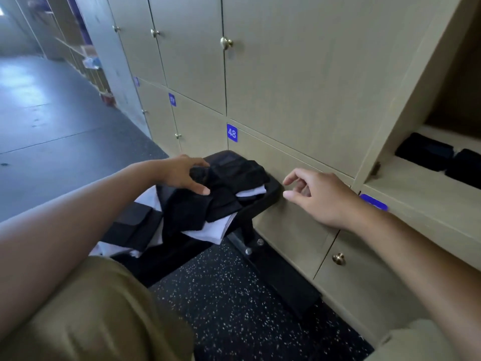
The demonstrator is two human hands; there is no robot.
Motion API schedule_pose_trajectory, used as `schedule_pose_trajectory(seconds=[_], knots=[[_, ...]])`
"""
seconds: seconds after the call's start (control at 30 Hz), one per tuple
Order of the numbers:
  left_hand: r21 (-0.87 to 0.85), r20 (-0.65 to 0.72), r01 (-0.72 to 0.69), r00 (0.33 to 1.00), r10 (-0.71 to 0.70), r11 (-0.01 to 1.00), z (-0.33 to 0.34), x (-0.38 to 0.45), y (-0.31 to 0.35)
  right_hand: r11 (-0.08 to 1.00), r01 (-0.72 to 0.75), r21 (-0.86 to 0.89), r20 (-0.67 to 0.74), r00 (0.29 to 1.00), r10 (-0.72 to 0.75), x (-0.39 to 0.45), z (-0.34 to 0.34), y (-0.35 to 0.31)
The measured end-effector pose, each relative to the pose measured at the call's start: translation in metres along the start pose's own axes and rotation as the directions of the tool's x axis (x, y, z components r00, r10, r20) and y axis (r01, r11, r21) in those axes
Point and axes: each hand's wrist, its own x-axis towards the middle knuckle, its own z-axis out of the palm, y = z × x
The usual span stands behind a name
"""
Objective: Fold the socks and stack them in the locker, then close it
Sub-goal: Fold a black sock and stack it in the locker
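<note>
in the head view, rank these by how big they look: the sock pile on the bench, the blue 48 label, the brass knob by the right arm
1. sock pile, by far the largest
2. blue 48 label
3. brass knob, close to the label in apparent size, and nearer the camera, so that order is unsure

Two bare forearms, uncovered from wrist to past the elbow; no watch, ring, band or glove seen on the left hand (179, 173) or the right hand (322, 198); nails short and plain where visible. Short sleeve (416, 340) of olive-khaki cloth at the lower right corner, soft and loosely hemmed, ending above the elbow. Same olive-khaki cloth (99, 316) across the lower left, matte, plain, without print or logo; broad soft folds and creases running through it; rounded edge where it meets the dark background; seams or pockets not discernible.
</note>
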Motion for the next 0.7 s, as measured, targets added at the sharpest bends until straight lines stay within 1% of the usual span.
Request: schedule_pose_trajectory(seconds=[0.07,0.13,0.2,0.27,0.4,0.5,0.6,0.7], knots=[[0.070,0.066,0.063,0.995,-0.068,0.996,0.009,0.001,-0.003,1.000,0.006,0.000,0.011,1.000,-0.006,0.004,0.006,-0.001],[0.041,0.125,0.101,0.987,-0.106,0.994,0.016,0.003,-0.004,1.000,0.002,0.017,0.024,1.000,-0.003,0.007,0.010,-0.002],[0.019,0.152,0.104,0.983,-0.106,0.994,0.019,0.003,-0.003,1.000,-0.002,0.026,0.041,0.999,0.001,0.009,0.015,-0.002],[0.012,0.146,0.097,0.984,-0.098,0.995,0.020,0.003,-0.003,0.999,-0.007,0.034,0.058,0.998,0.005,0.010,0.019,-0.002],[-0.003,0.071,0.098,0.993,-0.097,0.995,0.018,0.005,-0.005,0.996,-0.031,0.089,0.088,0.996,0.023,0.015,0.034,-0.005],[-0.023,0.007,0.036,0.999,-0.036,0.999,0.015,0.005,-0.006,0.981,-0.076,0.180,0.125,0.991,0.054,0.021,0.054,-0.011],[-0.035,-0.096,-0.055,0.994,0.051,0.998,0.015,0.005,-0.004,0.956,-0.122,0.266,0.148,0.985,0.085,0.031,0.075,-0.018],[-0.071,-0.160,-0.081,0.985,0.069,0.994,0.014,0.002,-0.004,0.929,-0.183,0.322,0.191,0.973,0.126,0.041,0.093,-0.023]])
